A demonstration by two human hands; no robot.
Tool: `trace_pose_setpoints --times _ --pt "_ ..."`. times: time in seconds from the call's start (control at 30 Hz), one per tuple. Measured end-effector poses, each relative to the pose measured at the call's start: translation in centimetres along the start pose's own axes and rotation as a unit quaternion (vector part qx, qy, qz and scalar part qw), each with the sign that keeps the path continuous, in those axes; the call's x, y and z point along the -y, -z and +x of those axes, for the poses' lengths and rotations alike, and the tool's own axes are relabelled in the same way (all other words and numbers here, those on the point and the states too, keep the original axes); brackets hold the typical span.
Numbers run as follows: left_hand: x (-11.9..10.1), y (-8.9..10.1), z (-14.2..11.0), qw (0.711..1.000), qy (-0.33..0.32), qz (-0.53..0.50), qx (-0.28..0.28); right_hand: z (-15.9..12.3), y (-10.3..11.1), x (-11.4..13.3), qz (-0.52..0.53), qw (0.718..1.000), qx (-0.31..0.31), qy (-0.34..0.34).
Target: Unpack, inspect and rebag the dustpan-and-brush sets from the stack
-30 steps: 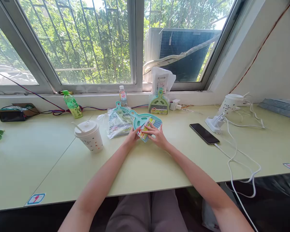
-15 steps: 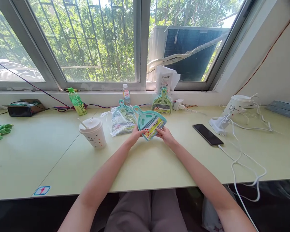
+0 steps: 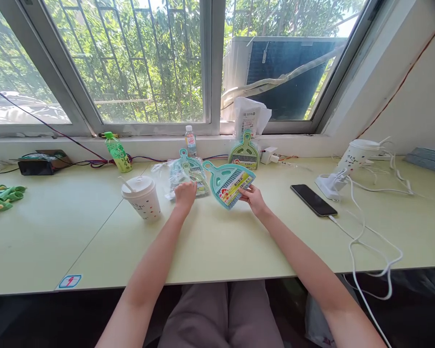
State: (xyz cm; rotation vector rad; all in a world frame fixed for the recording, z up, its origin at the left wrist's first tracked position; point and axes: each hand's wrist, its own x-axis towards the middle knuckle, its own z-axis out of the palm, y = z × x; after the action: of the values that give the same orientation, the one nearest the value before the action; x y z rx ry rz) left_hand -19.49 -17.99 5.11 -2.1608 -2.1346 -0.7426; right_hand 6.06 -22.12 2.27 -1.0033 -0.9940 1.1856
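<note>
My right hand [image 3: 253,199] grips the lower right edge of a teal mini dustpan set [image 3: 229,182] with a colourful label, tilted up off the pale green desk [image 3: 217,241]. My left hand [image 3: 184,195] has let go of it and rests on the clear plastic bag [image 3: 183,178] holding more teal dustpan sets, just left of the held one. Whether the left fingers grip the bag or only touch it is unclear. A green dustpan set [image 3: 244,153] stands upright against the windowsill behind.
A lidded paper cup with a straw [image 3: 142,198] stands left of the bag. A black phone [image 3: 313,199] on a white cable lies to the right, near a white cup [image 3: 355,155] and charger. Two bottles [image 3: 118,152] and cables line the sill. Green items [image 3: 2,197] lie far left.
My left hand left the teal dustpan set and moved left onto the plastic bag. My right hand alone now holds the set, shifted slightly right and raised.
</note>
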Motion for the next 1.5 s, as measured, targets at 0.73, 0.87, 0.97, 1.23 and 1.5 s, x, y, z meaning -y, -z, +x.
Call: trace_pose_setpoints --times 0.73,0.87,0.97,1.23,1.5 --pt "1.3 -1.7 0.3 0.987 -0.071 0.059 -0.134 -0.2 -0.4 -0.5 -0.024 0.999 0.025 -0.005" --pt "0.8 -1.8 0.2 0.986 -0.029 0.114 -0.116 -0.4 -0.5 -0.3 -0.008 1.0 0.014 -0.01" --pt "1.1 -2.1 0.3 0.985 -0.015 0.144 -0.091 -0.6 -0.8 -0.2 0.003 0.999 0.027 -0.021" --pt "1.6 -1.5 0.4 0.986 -0.053 0.034 -0.155 -0.5 -0.9 -0.9 -0.003 0.997 -0.022 -0.074" --pt "0.3 -1.6 -0.1 0.933 -0.157 -0.116 -0.303 -0.6 -0.8 -0.2 0.054 0.998 0.01 -0.026"
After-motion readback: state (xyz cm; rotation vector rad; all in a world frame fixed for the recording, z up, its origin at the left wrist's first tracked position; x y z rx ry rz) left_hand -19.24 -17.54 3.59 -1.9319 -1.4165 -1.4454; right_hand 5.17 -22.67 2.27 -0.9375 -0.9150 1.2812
